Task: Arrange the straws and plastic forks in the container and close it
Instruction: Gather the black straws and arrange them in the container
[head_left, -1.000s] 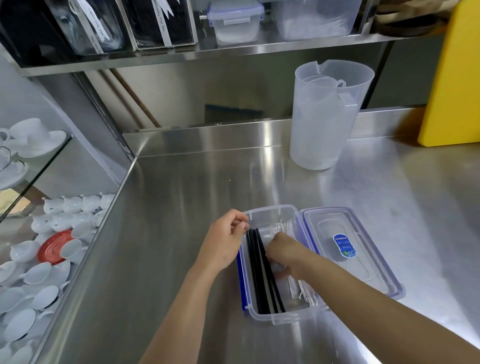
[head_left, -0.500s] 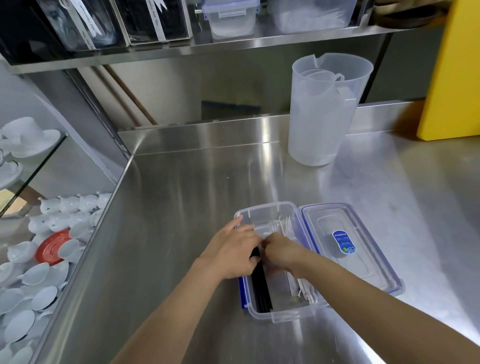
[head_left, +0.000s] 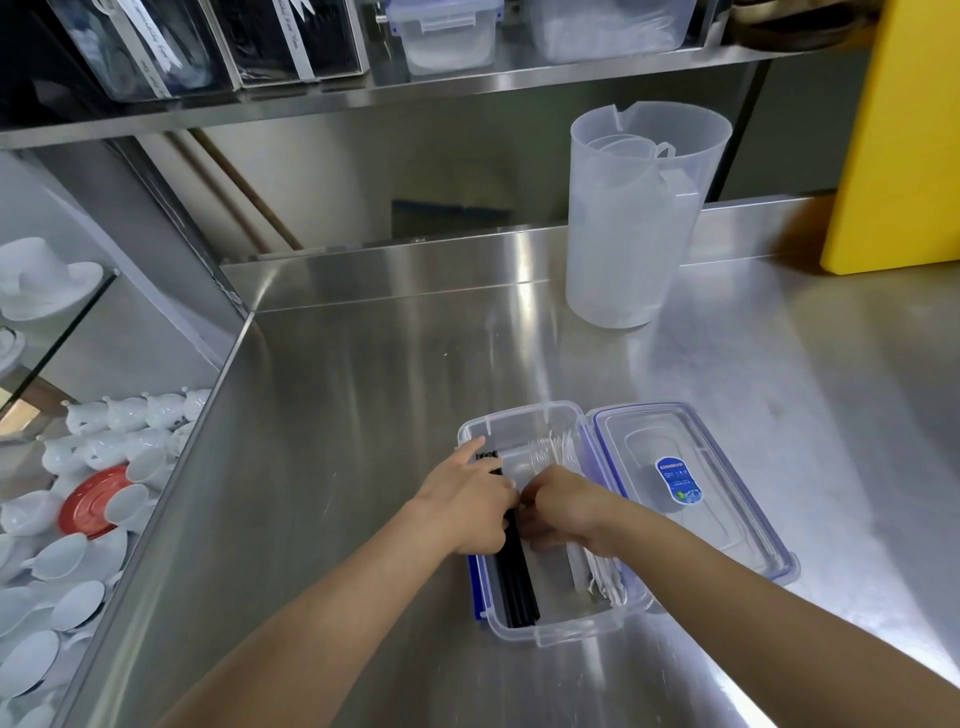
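A clear rectangular container (head_left: 519, 415) with blue clips stands open on the steel counter. Black straws (head_left: 517, 587) lie along its left side, and clear plastic forks (head_left: 558, 449) lie along its right side. Its clear lid (head_left: 727, 519), with a blue sticker, lies flat to the right of it. My left hand (head_left: 467, 499) rests flat over the straws inside the container, fingers pointing away. My right hand (head_left: 563, 506) is curled next to it in the middle of the container, fingertips touching the straws; whether it pinches one is hidden.
A tall translucent jug (head_left: 634, 218) stands at the back of the counter. A yellow board (head_left: 898, 135) leans at the far right. A shelf above holds boxes (head_left: 441, 36). White cups and a red saucer (head_left: 88, 506) lie below the counter's left edge.
My left hand moved from the container's left rim onto the straws inside. Both hands now meet in the middle of the container, and the straws are pushed toward the left wall.
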